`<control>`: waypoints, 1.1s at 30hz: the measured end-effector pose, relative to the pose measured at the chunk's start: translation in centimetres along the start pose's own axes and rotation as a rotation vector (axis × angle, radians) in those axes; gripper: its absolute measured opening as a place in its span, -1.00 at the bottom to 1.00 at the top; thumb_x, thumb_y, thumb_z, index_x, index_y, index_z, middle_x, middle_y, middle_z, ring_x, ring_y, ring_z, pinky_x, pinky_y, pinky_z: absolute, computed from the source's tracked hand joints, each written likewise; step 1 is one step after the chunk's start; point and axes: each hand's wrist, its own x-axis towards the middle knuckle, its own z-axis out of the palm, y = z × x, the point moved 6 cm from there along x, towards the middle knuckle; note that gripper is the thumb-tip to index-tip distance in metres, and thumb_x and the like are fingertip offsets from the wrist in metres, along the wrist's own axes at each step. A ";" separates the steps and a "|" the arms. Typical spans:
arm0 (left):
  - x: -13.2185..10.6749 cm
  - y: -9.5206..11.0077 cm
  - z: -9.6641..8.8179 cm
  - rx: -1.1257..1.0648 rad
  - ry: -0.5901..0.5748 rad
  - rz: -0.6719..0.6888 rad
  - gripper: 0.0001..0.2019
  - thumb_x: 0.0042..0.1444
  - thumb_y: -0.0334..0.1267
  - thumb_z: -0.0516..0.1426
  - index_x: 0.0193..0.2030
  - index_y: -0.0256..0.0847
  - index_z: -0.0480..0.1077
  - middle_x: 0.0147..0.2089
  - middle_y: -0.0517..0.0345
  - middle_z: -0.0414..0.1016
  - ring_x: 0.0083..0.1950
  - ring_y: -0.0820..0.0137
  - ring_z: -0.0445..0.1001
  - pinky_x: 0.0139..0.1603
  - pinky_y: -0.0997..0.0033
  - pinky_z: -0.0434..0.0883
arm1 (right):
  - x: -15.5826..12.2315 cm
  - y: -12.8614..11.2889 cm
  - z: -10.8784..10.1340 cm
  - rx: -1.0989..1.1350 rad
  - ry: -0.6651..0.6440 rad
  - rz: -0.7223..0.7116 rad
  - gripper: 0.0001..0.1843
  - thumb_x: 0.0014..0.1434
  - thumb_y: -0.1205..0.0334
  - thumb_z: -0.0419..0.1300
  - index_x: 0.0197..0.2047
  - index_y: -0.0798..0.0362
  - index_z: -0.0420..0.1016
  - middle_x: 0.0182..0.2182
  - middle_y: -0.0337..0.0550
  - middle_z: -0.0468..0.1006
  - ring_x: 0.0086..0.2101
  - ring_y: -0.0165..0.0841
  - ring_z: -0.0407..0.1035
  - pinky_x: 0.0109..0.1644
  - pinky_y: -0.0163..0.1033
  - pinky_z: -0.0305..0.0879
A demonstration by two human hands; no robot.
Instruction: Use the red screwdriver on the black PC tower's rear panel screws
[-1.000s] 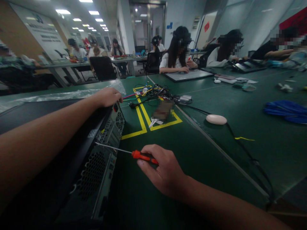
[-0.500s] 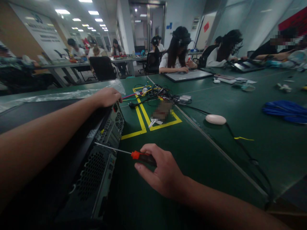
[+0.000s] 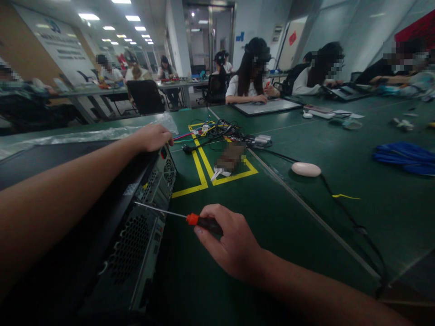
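A black computer case (image 3: pixel 112 240) lies on its side on the green table (image 3: pixel 272 217), its perforated rear panel facing me. My left hand (image 3: pixel 152 137) rests closed over the case's far top corner. My right hand (image 3: pixel 231 242) grips the handle of a red and black screwdriver (image 3: pixel 200 221). The thin metal shaft runs left and its tip touches the rear panel near the case's edge.
A tangle of cables (image 3: pixel 220 131) lies in a yellow-taped square beyond the case. A white mouse (image 3: pixel 306 169) with a black cord sits to the right, blue cloth (image 3: pixel 404 156) farther right. Clear plastic sheet (image 3: pixel 102 131) lies behind the case. Several people sit at far tables.
My right fingers have shifted round the screwdriver handle, showing less red and more black. The tip stays on the rear panel. My left hand has not moved.
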 end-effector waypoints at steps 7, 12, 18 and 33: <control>-0.1 0.1 -0.1 0.014 -0.009 0.026 -0.48 0.22 -0.19 -0.15 -0.12 -0.33 0.63 0.01 -0.06 0.64 0.03 0.20 0.51 0.21 0.26 0.37 | -0.1 0.1 0.0 -0.018 0.017 -0.007 -0.87 0.29 0.28 0.26 -0.10 0.02 0.41 -0.34 -0.27 0.50 -0.42 -0.42 0.37 -0.33 -0.30 0.21; 0.4 -0.2 0.0 0.028 0.014 0.005 -0.49 0.19 -0.15 -0.14 -0.17 -0.18 0.64 -0.03 0.04 0.65 0.07 0.17 0.52 0.18 0.30 0.38 | 0.0 0.0 0.0 -0.015 0.015 -0.006 -0.90 0.30 0.28 0.24 -0.12 0.03 0.42 -0.34 -0.26 0.50 -0.42 -0.41 0.36 -0.33 -0.30 0.21; 0.6 -0.5 0.2 0.024 0.026 -0.017 -0.51 0.13 -0.10 -0.12 -0.20 -0.10 0.65 -0.05 0.07 0.65 0.07 0.12 0.53 0.17 0.28 0.40 | 0.1 -0.1 -0.1 -0.025 0.023 -0.011 -0.88 0.30 0.26 0.24 -0.11 0.08 0.47 -0.34 -0.21 0.53 -0.41 -0.40 0.38 -0.32 -0.28 0.21; 0.7 -0.6 0.4 0.019 0.022 0.002 -0.46 0.13 -0.09 -0.13 -0.14 -0.12 0.68 -0.02 0.03 0.65 0.09 0.09 0.53 0.22 0.25 0.38 | -0.1 0.0 0.2 0.017 0.002 0.046 -0.75 0.25 0.18 0.31 -0.04 0.04 0.42 -0.34 -0.26 0.51 -0.45 -0.41 0.34 -0.35 -0.28 0.19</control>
